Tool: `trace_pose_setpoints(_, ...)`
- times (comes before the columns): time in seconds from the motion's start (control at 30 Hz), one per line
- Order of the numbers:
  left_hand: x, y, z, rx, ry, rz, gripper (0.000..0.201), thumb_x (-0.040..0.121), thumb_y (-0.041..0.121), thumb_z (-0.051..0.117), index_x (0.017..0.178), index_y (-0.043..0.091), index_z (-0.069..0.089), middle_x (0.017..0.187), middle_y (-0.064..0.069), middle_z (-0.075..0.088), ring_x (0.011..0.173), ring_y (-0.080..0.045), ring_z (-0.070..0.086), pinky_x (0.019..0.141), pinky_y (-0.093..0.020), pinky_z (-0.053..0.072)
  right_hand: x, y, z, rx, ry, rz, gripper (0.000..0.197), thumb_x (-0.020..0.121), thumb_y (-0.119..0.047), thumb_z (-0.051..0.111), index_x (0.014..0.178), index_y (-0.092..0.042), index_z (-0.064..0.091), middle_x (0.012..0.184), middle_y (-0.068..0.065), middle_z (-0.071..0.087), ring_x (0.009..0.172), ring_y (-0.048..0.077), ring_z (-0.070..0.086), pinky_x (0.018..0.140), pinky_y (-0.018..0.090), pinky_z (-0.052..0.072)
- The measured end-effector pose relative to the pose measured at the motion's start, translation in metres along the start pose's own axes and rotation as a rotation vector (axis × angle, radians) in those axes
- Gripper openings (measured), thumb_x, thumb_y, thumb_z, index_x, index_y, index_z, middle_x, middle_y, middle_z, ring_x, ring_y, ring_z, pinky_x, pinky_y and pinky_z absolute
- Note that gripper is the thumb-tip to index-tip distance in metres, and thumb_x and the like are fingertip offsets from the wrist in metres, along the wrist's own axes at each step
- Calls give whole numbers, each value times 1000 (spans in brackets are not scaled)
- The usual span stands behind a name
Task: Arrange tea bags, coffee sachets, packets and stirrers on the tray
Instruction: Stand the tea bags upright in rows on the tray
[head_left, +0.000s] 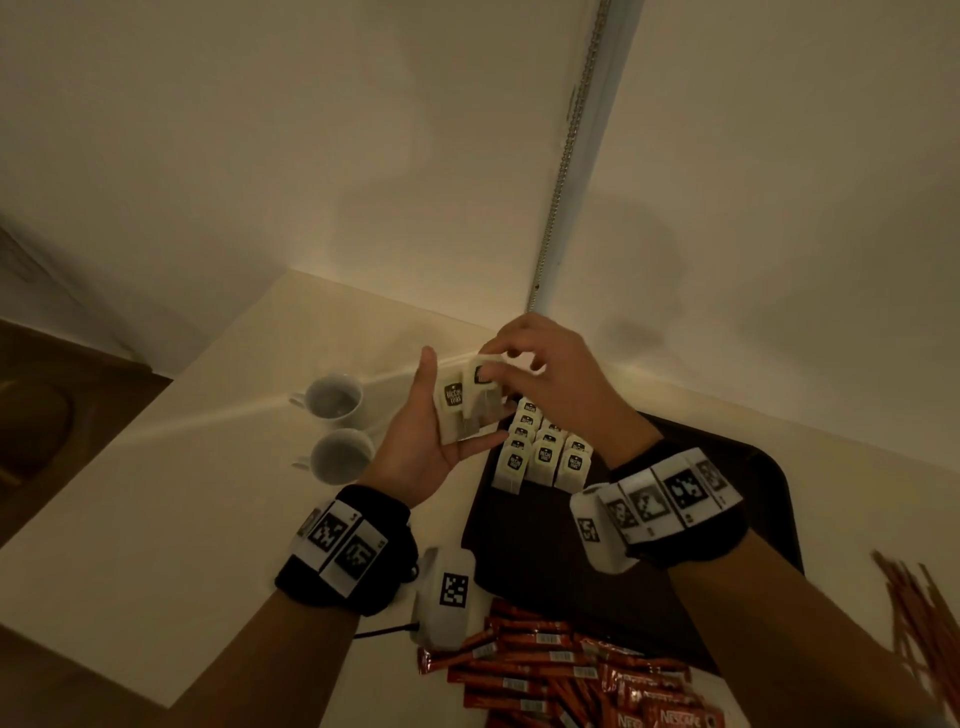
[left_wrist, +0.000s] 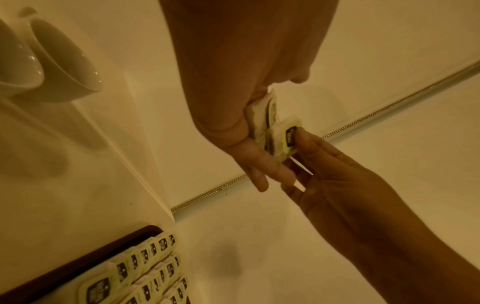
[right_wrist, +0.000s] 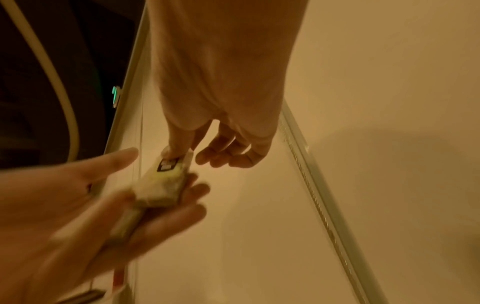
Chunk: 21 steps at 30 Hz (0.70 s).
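Your left hand (head_left: 431, 441) was held palm up above the counter (head_left: 156, 493), just left of the dark tray's (head_left: 769, 499) far corner, with its fingers nearly straight and a small stack of tea bags (head_left: 451, 410) lying across them. Your right hand (head_left: 550, 379) reached in from above and pinched the top tea bag (head_left: 480, 387) of that stack between thumb and fingertips, the other fingers loosely curled beside it. The left wrist view showed the same pinch from the side: the fingertips (left_wrist: 307, 142) sat on the black label of the tea bag, which stood a little proud of the stack. The right wrist view was blurred around your left palm, so how many bags were left in the stack could not be counted.

On the tray, the placed tea bags (head_left: 543, 452) lay in overlapping rows at the far left corner, labels up; most of the tray was bare.

At the near edge of the tray, a heap of red coffee sachets (head_left: 561, 675) lay on the counter. A bundle of thin red stirrers (head_left: 919, 613) lay to the right of the tray. Two white cups (head_left: 337, 431) stood on the counter to the left of your left hand, one behind the other and close together.
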<state>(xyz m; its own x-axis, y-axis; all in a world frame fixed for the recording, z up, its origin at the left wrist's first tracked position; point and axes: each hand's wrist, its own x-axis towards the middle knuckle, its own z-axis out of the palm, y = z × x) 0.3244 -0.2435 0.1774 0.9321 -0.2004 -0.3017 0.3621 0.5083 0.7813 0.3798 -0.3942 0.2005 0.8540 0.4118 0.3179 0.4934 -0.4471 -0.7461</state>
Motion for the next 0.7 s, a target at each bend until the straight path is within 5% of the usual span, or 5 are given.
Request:
trace_pose_setpoints(0.13, -3, 0, 8, 16, 37, 169, 43, 81, 39, 53, 117, 16, 58, 112, -3, 70, 104, -20, 67, 72, -25, 55, 5, -28, -28, 20, 48, -61, 12, 84, -19, 68, 94, -24, 71, 83, -10, 68, 73, 5, 59, 61, 14, 41)
trace_pose_setpoints(0.3, -6, 1, 21, -26, 40, 266, 14, 95, 20, 47, 99, 18, 61, 92, 3, 74, 91, -12, 70, 65, -20, 54, 10, -64, -49, -252, -56, -181, 17, 85, -28, 63, 94, -17, 72, 75, -5, 64, 63, 4, 53, 62, 10, 38)
trace_pose_setpoints(0.43, -10, -2, 26, -48, 1, 224, 25, 89, 33, 49, 97, 14, 62, 90, -1, 74, 85, -16, 70, 60, -19, 54, 14, -73, -50, -363, -108, -157, 16, 89, -27, 61, 101, -20, 69, 65, -18, 53, 59, -4, 50, 61, 7, 34)
trace_pose_setpoints(0.57, -17, -2, 31, -126, -98, 101, 55, 79, 54, 41, 109, 13, 61, 98, -5, 72, 84, -18, 70, 59, -20, 56, 13, -74, -47, -316, -83, -119, 20, 88, -19, 62, 108, -18, 64, 63, -15, 58, 58, -5, 54, 59, 5, 33)
trace_pose_setpoints(0.7, -22, -4, 29, -209, -110, 117, 29, 80, 34, 54, 100, 15, 61, 97, -3, 71, 85, -16, 70, 57, -17, 54, 12, -74, -46, -263, -75, -71, 20, 86, -14, 61, 106, -17, 64, 61, -13, 57, 57, -1, 53, 59, 8, 38)
